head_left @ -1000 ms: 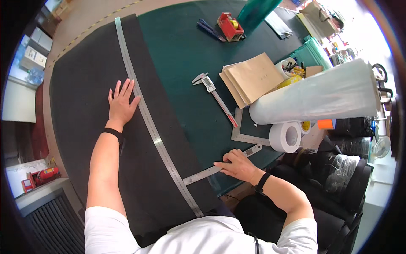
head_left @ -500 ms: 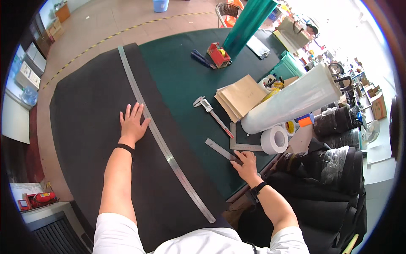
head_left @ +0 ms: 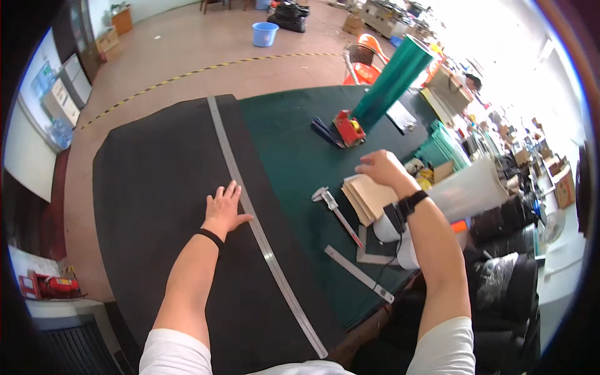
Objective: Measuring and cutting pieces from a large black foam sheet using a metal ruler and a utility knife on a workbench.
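A long steel ruler [head_left: 269, 255] lies across a large black sheet [head_left: 144, 212] on the table. My left hand [head_left: 225, 211] is spread flat on that sheet, its thumb reaching onto the ruler's edge. To the right, my right hand [head_left: 384, 167] hovers over a stack of brown paper envelopes [head_left: 374, 199], fingers loosely bent and nothing visible in them. A digital caliper [head_left: 337, 215] rests left of the envelopes. Closer to me are a short steel ruler [head_left: 359, 274] and a metal square [head_left: 375, 257], the square partly hidden by my right forearm.
A red tape dispenser [head_left: 349, 128] and a dark blue tool [head_left: 326, 133] sit farther back on the green tabletop [head_left: 294, 131]. Behind them leans a green film roll [head_left: 394, 81]. A clear film roll [head_left: 472, 190] and black rolls stand at the right. A blue bucket [head_left: 265, 34] is on the floor.
My right hand has left the short ruler and moved up and away to above the envelopes. My left hand stays by the long ruler. The whole view has shifted, showing more floor.
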### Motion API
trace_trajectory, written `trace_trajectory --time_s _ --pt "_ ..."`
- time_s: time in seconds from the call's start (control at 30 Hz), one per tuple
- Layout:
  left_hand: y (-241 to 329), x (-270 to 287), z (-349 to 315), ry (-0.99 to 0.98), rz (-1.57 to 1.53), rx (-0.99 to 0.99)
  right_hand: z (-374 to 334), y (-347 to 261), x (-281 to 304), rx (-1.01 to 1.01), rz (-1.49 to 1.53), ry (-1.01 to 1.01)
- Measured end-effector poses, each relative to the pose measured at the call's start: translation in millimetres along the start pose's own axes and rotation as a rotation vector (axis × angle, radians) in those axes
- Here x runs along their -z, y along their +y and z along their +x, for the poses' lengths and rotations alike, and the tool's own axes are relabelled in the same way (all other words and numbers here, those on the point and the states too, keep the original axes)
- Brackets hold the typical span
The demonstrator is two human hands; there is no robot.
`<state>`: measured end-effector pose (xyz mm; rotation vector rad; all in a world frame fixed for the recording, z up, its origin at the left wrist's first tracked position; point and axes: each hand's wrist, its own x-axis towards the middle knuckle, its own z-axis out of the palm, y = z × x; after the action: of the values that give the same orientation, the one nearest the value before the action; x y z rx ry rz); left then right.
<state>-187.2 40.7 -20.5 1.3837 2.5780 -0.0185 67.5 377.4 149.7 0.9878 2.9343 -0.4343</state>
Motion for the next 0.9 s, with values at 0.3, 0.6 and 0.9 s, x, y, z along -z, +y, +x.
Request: trace_trajectory --time_s 0.3,0.6,0.9 --pt "-1 6 -3 -0.025 0.0 -0.018 194 45 -118 0.041 -0.127 0.126" --pt "3 8 5 -0.002 -0.031 0.014 233 32 -174 -0.021 -0.324 0.414" --pt "4 8 3 0.015 -0.042 0.009 212 33 -160 -0.022 -0.152 0.148"
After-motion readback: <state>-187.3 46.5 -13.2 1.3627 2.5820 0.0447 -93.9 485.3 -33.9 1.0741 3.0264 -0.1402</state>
